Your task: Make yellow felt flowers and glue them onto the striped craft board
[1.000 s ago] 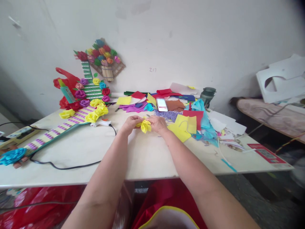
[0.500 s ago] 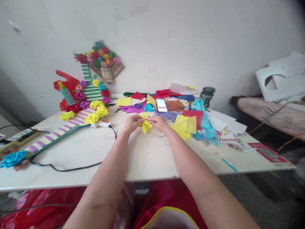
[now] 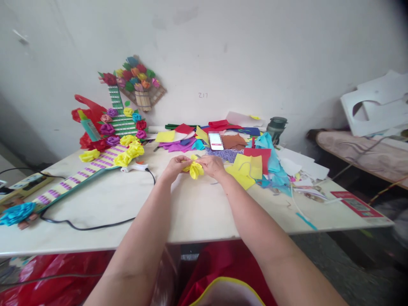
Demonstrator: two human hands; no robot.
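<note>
A yellow paper flower is held over the middle of the table between both hands. My left hand is closed on its left side, with the fingers pinched at the petals. From the right, my right hand pinches the flower's edge with closed fingertips. The exact grip of the fingers is too small to make out. A guitar-shaped craft piece with paper roses lies and leans to the left. Close to my right hand lie yellow paper sheets.
A white glue gun with a black cord lies left of my hands. Behind them are a phone and stacked coloured paper. A dark bottle stands back right, near blue scraps. The table's front edge is close to me.
The flower has turned in my fingers, and its petals look more bunched and rounded than before. Both hands have stayed in nearly the same spot.
</note>
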